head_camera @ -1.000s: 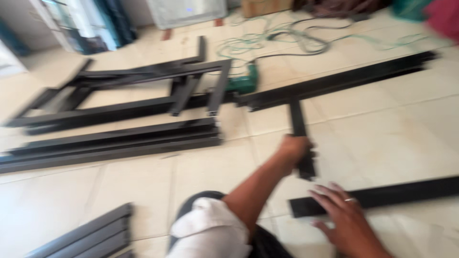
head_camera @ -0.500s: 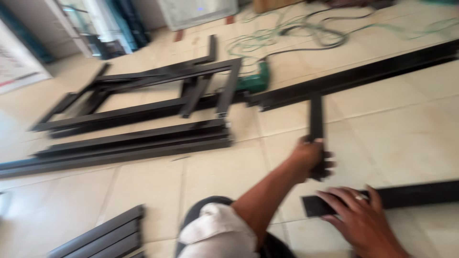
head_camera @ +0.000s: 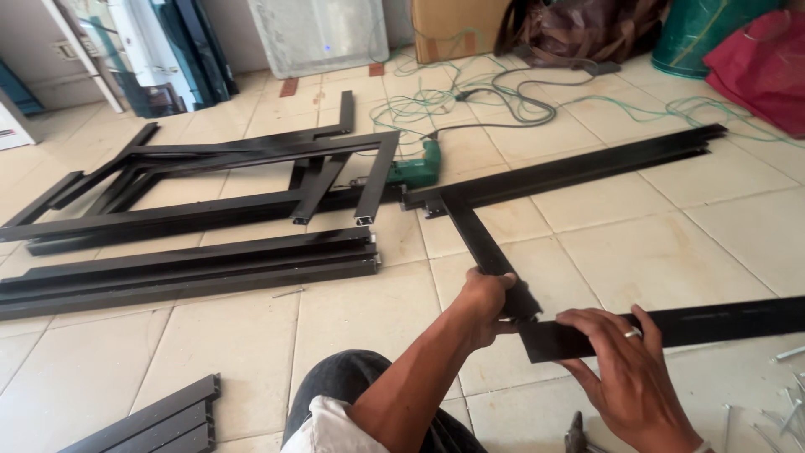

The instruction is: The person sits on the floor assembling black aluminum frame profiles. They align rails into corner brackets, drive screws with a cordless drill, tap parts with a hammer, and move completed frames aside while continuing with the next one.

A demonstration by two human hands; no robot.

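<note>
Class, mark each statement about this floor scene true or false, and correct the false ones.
1. The left hand grips the short black bar. True.
2. The right hand rests on a black bar lying crosswise. True.
3. The green drill is in the right hand. False: it lies on the tiled floor.
4. The right hand is bare of jewellery. False: a ring shows on one finger.
5. The cable is neatly coiled. False: it sprawls loose.

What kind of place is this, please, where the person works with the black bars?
Probably an informal workshop on a tiled floor indoors. Black metal profiles lie in stacks, a green power drill sits amid loose cables, and screws are scattered near the right hand.
</note>
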